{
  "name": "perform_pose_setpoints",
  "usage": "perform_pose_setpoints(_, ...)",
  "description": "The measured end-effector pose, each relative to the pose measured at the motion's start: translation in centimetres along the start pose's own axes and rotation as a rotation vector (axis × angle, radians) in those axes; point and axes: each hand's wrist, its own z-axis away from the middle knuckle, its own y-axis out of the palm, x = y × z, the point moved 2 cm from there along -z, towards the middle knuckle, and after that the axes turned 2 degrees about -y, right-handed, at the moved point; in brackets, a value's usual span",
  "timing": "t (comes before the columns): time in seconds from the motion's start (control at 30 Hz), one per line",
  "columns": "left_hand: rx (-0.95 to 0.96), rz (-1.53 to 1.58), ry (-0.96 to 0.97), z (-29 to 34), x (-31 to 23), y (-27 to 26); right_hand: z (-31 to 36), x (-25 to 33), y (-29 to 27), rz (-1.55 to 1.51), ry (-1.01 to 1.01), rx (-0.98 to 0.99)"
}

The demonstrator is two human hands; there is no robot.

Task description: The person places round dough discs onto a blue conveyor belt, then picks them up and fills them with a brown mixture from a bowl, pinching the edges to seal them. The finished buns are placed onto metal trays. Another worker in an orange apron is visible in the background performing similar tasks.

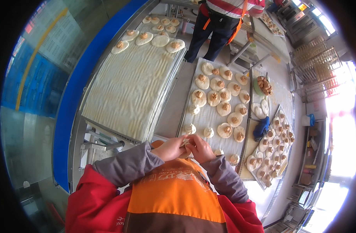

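A filled bun sits between my hands, close in front of the orange apron, mostly hidden by the fingers. Cupped under and around it is my left hand. My right hand pinches the dough at the top. Just beyond them lies a lined tray of flat dough rounds, most topped with brown filling, such as this dough round. Several closed, pleated buns rest along its near and left side, among them one bun and another bun.
To the left stands a large cloth-lined tray with dough rounds at its far end. At right are a bowl of filling, a blue cloth and a crowded tray. Another person stands beyond the trays.
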Motion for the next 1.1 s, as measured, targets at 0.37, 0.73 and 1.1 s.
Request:
perform_pose_setpoints(0.37, -0.027, 0.248, 0.049, 1.8, -0.3, 0.5, -0.4, 0.5, 0.0, 0.051, -0.114, -0.073)
perform_pose_setpoints(0.73, 0.031, 0.380, -0.101, 1.2, -0.3, -0.1, -0.4, -0.1, 0.2, 0.201, -0.155, -0.074)
perform_pose_setpoints(1.1, 0.148, 0.417, -0.405, 1.6, -0.1, 0.6, 0.2, 1.9, -0.1, 0.338, -0.352, 0.024)
